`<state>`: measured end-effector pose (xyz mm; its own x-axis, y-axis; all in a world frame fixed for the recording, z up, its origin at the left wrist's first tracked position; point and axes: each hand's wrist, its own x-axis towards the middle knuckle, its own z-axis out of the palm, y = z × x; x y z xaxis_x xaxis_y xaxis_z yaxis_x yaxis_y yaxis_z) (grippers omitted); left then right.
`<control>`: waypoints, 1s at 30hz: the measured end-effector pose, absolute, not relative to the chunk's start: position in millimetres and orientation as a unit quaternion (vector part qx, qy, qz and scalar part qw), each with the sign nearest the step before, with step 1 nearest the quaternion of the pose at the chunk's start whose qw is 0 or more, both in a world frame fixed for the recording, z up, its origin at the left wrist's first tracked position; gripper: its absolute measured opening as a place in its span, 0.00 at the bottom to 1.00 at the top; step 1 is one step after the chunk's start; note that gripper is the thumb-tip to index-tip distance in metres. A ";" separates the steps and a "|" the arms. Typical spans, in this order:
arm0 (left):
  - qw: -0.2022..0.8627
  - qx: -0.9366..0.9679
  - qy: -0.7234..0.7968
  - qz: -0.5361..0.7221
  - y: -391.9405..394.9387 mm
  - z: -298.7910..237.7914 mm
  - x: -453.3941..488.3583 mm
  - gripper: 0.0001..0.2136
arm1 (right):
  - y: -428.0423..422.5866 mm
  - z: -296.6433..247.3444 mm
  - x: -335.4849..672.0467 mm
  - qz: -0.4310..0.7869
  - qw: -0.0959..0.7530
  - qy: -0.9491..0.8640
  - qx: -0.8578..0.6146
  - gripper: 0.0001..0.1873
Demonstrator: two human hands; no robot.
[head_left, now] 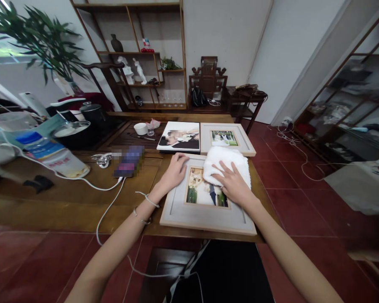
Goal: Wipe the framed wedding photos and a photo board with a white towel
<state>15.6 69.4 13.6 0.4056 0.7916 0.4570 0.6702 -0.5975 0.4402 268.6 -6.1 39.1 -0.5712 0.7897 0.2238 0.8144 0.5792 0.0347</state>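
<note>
A light wooden picture frame (177,210) with a wide pale mat lies flat at the table's front edge, a photo (196,198) in its middle. My left hand (174,171) grips its upper left edge, fingers bent over the border. On the frame's upper right part rests a folded white towel (230,158). My right hand (235,183) lies spread on the towel, pressing it against the frame with the fingers apart. The towel and this hand hide the photo's upper right portion and part of the mat.
Behind lie a second framed photo (246,141) and a black-and-white picture panel (178,136). To the left are a phone (129,162) on a white cable (104,212), a plastic bottle (53,155), a white cup (140,128) and a lidded pan (71,130).
</note>
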 end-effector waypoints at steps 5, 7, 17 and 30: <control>0.102 0.836 0.441 0.310 55.7 14.7 15.3 0.17 | -4.4 37.8 269.2 -0.070 0.092 -0.885 -0.451 0.35; 0.105 0.858 0.418 0.280 44.9 15.9 16.0 0.18 | -4.4 37.8 269.5 -0.071 0.097 -0.885 -0.450 0.35; 0.068 0.855 0.463 0.225 22.2 11.0 19.9 0.19 | -4.4 39.9 267.1 -0.056 0.094 -0.877 -0.467 0.35; 0.080 0.851 0.460 0.242 26.9 0.3 17.6 0.22 | -138.1 97.5 261.2 0.149 0.030 -0.907 -0.393 0.40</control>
<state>17.6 26.9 0.3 0.4603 0.8209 0.3379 0.7433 -0.5645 0.3588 261.2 -138.1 97.5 -0.6892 0.7219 -0.0628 0.7040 0.6466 -0.2937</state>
